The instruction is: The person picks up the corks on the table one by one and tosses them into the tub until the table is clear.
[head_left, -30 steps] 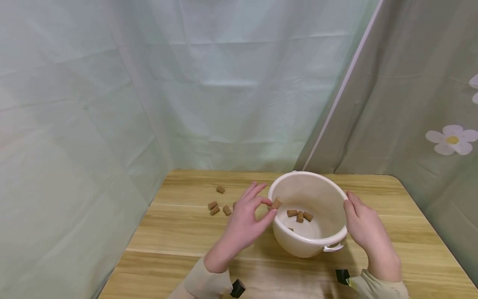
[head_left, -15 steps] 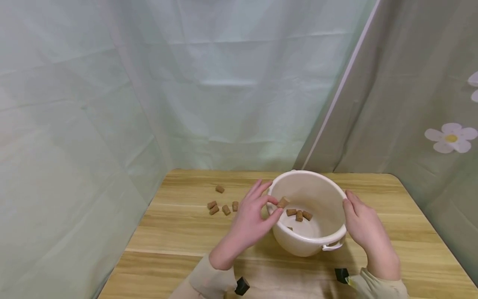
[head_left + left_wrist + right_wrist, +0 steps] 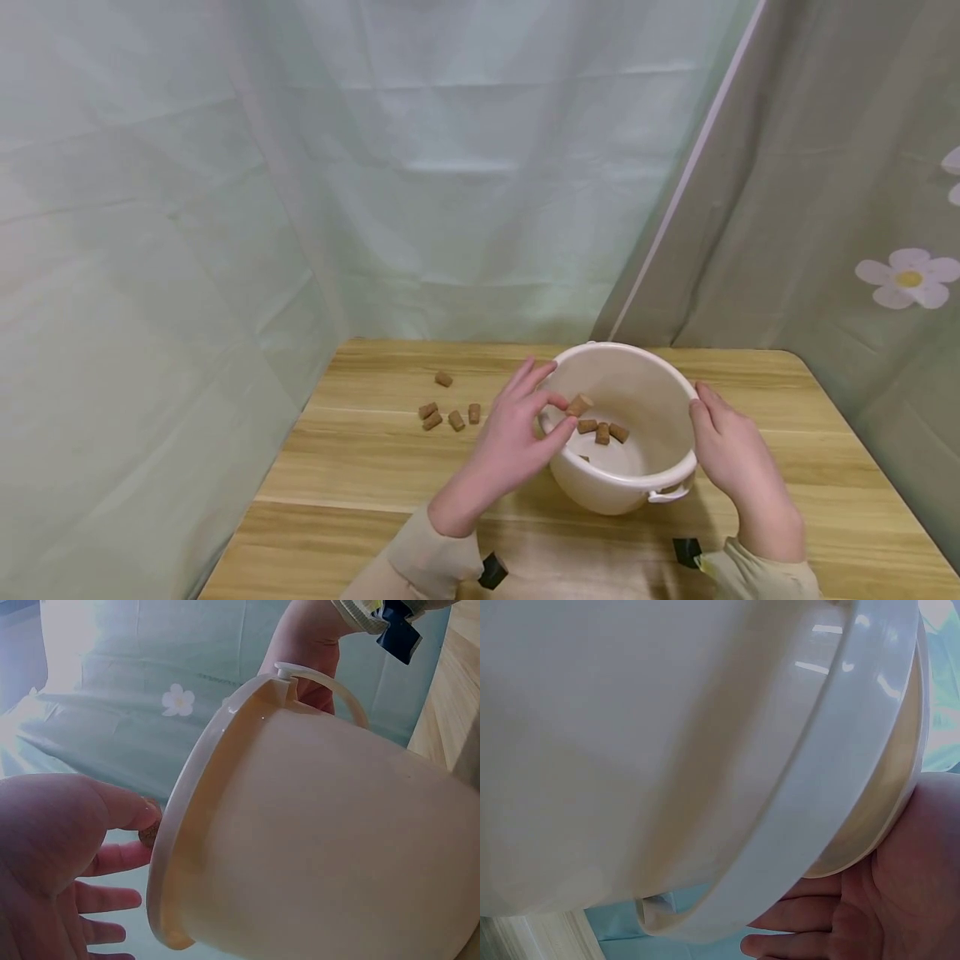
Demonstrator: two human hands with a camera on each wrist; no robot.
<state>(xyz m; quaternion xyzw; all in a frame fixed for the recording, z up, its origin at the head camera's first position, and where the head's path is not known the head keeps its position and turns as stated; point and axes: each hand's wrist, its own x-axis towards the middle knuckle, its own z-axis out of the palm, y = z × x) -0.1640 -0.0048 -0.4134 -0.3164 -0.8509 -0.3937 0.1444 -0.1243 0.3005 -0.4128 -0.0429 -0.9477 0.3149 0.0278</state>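
My left hand (image 3: 517, 429) pinches a short brown cork (image 3: 579, 406) between thumb and index finger, the other fingers spread. The cork is over the left part of the opening of a cream plastic bucket (image 3: 600, 492). In the left wrist view this cork (image 3: 149, 829) shows right at the bucket's rim (image 3: 178, 817). My right hand (image 3: 738, 454) rests against the right side of the rim, its fingers fairly straight. In the right wrist view its fingers (image 3: 799, 911) pass partly behind the bucket. Several corks (image 3: 603, 432) lie on the bucket's floor, one partly hidden by the near rim.
More loose corks (image 3: 456, 421) lie on the wooden table (image 3: 360, 500) left of the bucket. A side handle (image 3: 670, 495) juts from the bucket's near right. Pale curtains (image 3: 480, 208) hang behind and beside the table. Dark blocks (image 3: 492, 572) are at both cuffs.
My left hand has moved right with the cork, from the bucket's left rim to farther over the opening. The right hand and the bucket have stayed in place.
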